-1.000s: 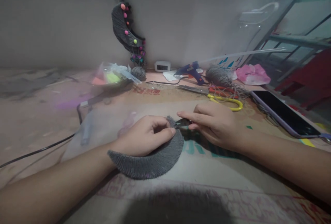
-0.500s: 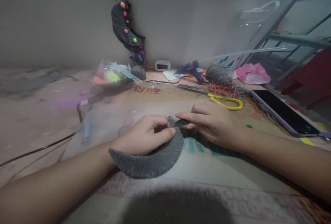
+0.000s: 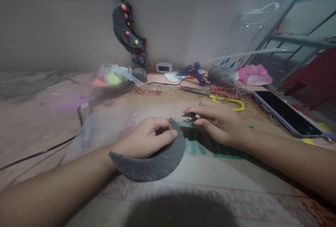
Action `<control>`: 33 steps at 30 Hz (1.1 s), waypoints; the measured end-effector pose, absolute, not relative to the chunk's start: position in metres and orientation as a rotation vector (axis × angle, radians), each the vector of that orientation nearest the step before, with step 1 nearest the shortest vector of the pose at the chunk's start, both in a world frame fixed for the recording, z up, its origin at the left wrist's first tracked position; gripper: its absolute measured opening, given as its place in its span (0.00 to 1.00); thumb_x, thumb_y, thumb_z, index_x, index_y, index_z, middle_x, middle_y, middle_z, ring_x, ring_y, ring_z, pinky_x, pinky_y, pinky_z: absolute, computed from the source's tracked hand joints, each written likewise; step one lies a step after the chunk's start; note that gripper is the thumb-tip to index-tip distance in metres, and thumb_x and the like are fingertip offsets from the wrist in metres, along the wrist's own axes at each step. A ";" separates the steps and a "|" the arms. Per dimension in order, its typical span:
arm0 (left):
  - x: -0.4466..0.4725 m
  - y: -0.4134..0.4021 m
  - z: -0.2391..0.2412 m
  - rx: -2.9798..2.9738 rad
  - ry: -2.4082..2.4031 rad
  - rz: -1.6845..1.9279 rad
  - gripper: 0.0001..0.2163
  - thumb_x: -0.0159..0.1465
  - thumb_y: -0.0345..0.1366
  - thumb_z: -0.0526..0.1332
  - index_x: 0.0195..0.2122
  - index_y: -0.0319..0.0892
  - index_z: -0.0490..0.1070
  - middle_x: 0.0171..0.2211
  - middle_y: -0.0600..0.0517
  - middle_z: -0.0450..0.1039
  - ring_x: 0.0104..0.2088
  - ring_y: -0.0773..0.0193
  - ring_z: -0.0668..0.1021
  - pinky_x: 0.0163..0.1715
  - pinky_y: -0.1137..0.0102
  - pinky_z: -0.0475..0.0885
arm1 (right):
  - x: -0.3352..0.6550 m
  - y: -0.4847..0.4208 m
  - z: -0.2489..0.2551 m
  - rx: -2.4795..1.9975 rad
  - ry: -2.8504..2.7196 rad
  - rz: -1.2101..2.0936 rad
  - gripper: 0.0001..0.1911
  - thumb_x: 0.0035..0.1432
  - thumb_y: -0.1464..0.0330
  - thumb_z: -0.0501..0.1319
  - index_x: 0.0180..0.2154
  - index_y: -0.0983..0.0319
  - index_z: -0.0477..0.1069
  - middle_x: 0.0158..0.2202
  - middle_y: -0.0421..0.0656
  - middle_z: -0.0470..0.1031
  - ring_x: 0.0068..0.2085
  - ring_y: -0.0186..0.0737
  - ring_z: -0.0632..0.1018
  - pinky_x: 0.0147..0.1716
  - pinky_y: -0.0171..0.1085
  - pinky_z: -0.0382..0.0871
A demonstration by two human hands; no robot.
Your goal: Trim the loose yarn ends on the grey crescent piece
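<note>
A crescent moon wrapped in grey yarn (image 3: 157, 164) lies over the printed board in the head view. My left hand (image 3: 149, 137) is closed on its inner curve, thumb on top and fingers folded, partly hidden. To the right of the crescent's upper tip, my right hand (image 3: 219, 122) holds small dark thread snips (image 3: 189, 116) between thumb and fingers. The two pointed blades are parted and stand a little away from the yarn. Most of the snips' body is hidden by the hand.
Behind my hands lie yellow-handled scissors (image 3: 231, 103), a blue glue gun (image 3: 193, 71), a grey yarn ball (image 3: 222, 76) and a small white clock (image 3: 164, 67). A phone (image 3: 287, 112) lies right. A bowl (image 3: 112, 83) stands back left. A decorated crescent (image 3: 123, 27) hangs on the wall.
My right hand has drawn back to the right from the crescent's tip, and the snips' blades have spread apart. My left hand keeps its hold on the crescent.
</note>
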State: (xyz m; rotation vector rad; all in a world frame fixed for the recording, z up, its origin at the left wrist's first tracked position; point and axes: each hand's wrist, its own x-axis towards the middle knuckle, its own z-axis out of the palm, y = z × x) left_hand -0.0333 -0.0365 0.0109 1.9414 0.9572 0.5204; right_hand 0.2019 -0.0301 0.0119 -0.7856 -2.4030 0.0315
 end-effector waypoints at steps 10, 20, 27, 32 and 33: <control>-0.033 -0.035 0.012 1.955 0.948 0.534 0.14 0.63 0.38 0.56 0.20 0.40 0.62 0.19 0.59 0.59 0.23 0.71 0.63 0.23 0.74 0.57 | 0.204 -0.028 0.009 -0.721 -2.519 -0.114 0.14 0.66 0.65 0.54 0.48 0.62 0.73 0.27 0.40 0.67 0.29 0.34 0.67 0.28 0.35 0.54; -0.032 -0.036 0.011 1.961 0.959 0.505 0.14 0.63 0.38 0.55 0.21 0.41 0.62 0.19 0.59 0.58 0.24 0.70 0.63 0.24 0.73 0.57 | 0.203 -0.029 0.008 -0.725 -2.528 -0.223 0.15 0.65 0.65 0.55 0.49 0.62 0.73 0.27 0.41 0.68 0.28 0.35 0.66 0.28 0.35 0.53; -0.033 -0.036 0.012 1.971 0.978 0.490 0.15 0.63 0.39 0.55 0.20 0.41 0.60 0.19 0.59 0.57 0.23 0.70 0.62 0.24 0.73 0.57 | 0.202 -0.030 0.008 -0.718 -2.528 -0.275 0.14 0.66 0.65 0.54 0.47 0.62 0.74 0.27 0.42 0.68 0.29 0.36 0.66 0.28 0.35 0.53; -0.033 -0.036 0.012 1.994 0.978 0.496 0.15 0.63 0.39 0.55 0.20 0.41 0.59 0.19 0.59 0.56 0.23 0.70 0.62 0.24 0.73 0.56 | 0.202 -0.028 0.008 -0.716 -2.532 -0.238 0.14 0.66 0.65 0.55 0.48 0.61 0.74 0.26 0.41 0.68 0.29 0.35 0.66 0.28 0.35 0.52; -0.033 -0.037 0.012 1.997 0.978 0.497 0.15 0.63 0.38 0.55 0.20 0.41 0.59 0.19 0.59 0.56 0.22 0.70 0.62 0.23 0.73 0.56 | 0.202 -0.028 0.007 -0.710 -2.531 -0.235 0.14 0.66 0.65 0.55 0.47 0.61 0.74 0.26 0.40 0.67 0.28 0.35 0.66 0.28 0.35 0.52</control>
